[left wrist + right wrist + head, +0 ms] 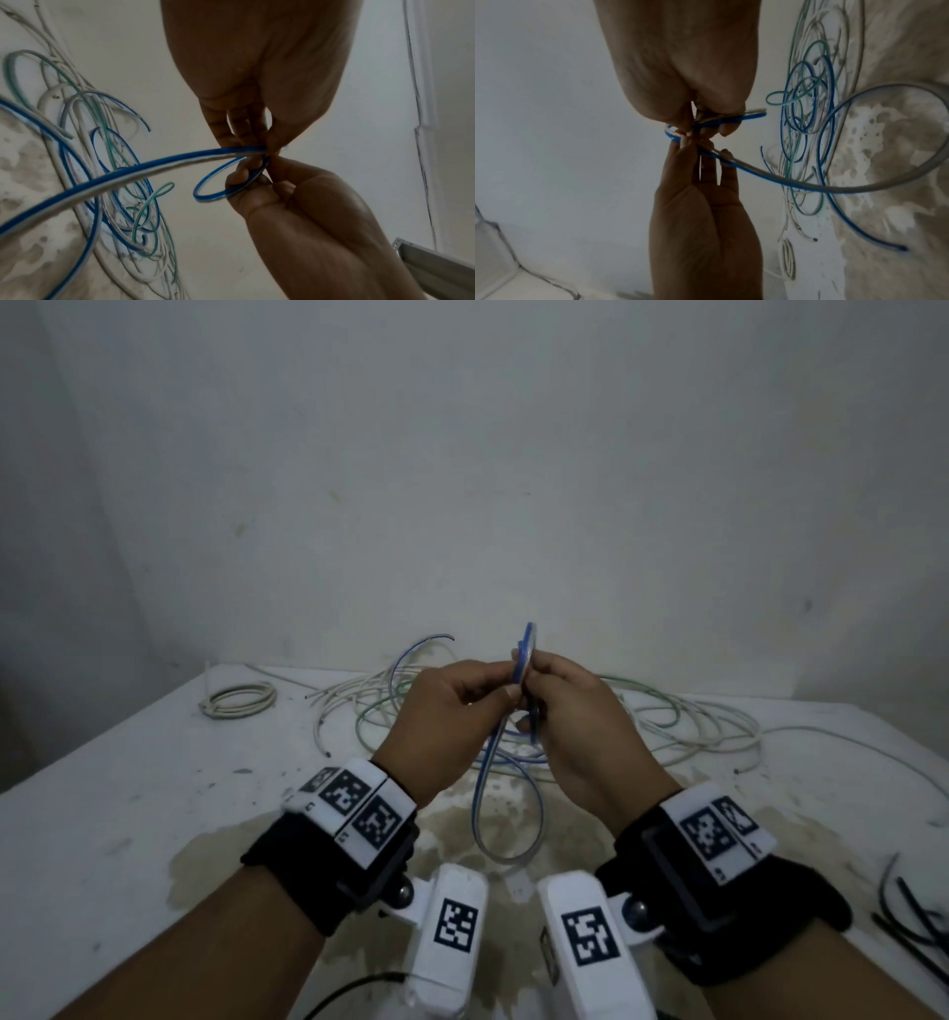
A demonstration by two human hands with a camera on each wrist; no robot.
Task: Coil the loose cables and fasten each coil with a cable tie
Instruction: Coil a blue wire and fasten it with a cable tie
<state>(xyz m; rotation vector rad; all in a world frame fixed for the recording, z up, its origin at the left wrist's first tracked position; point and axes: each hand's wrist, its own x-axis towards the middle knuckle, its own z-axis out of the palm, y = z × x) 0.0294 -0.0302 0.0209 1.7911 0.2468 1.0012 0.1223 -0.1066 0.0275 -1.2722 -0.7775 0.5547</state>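
Note:
Both hands meet above the middle of the table on a blue-and-white cable [482, 793]. My left hand [506, 686] pinches the cable between thumb and fingers. My right hand [534, 695] grips a small loop of the same cable, whose top sticks up above the fingers. In the left wrist view the left hand [267, 146] pinches the long run of cable [128, 174], and the right hand [246, 178] holds the small loop. In the right wrist view the cable [782, 182] sweeps from the joined fingertips to the table, with its free end lying there.
A tangle of white, green and blue loose cables [642, 726] lies behind the hands. A small white coil [239, 700] sits at the back left. Thin black strands [904, 911] lie at the right edge. The white table [128, 814] is stained, and a wall stands close behind.

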